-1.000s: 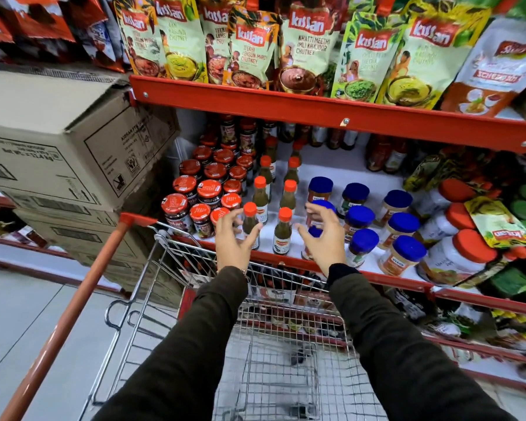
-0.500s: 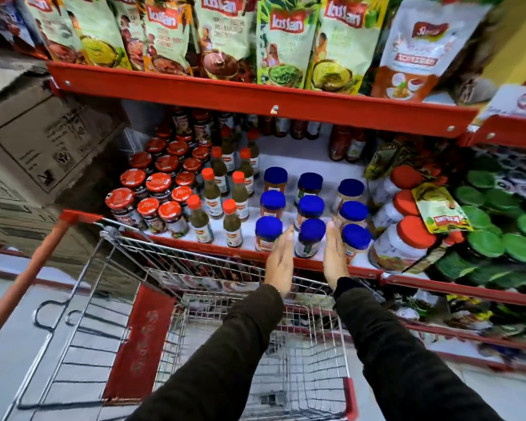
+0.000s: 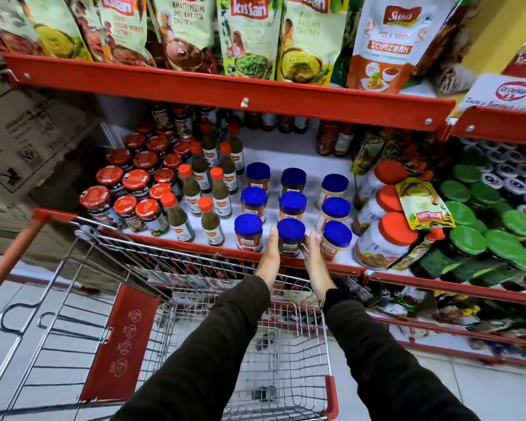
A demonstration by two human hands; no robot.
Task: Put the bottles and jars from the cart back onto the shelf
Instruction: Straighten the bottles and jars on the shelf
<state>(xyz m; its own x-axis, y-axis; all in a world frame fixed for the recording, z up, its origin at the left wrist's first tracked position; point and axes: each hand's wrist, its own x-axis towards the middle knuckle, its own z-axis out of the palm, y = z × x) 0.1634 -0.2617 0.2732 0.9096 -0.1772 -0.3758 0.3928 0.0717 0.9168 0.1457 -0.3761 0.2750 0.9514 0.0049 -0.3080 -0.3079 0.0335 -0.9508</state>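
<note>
Flanking a small upright glass jar with a blue plastic lid (image 3: 290,240), the left hand (image 3: 272,253) and right hand (image 3: 313,256) press flat, open palms against its two sides, fingers straight, neither curled round it. That jar stands at the front edge of the red-lipped white shelf (image 3: 286,259), directly ahead of both hands and equally near each, middle of the front row of blue-lidded jars. Below, the wire cart (image 3: 286,375) looks nearly empty.

Place: a grocery shop aisle
Shelving: red metal shelf (image 3: 225,86) rails — tiers stocked in rows
Stock: many alike blue-lidded jars (image 3: 290,205), red-capped bottles (image 3: 192,189), chutney pouches (image 3: 249,34)
Cart: wire shopping cart (image 3: 195,329) on tiled floor (image 3: 12,305)
Boxes: stacked cartons (image 3: 28,141) beside the shelf
</note>
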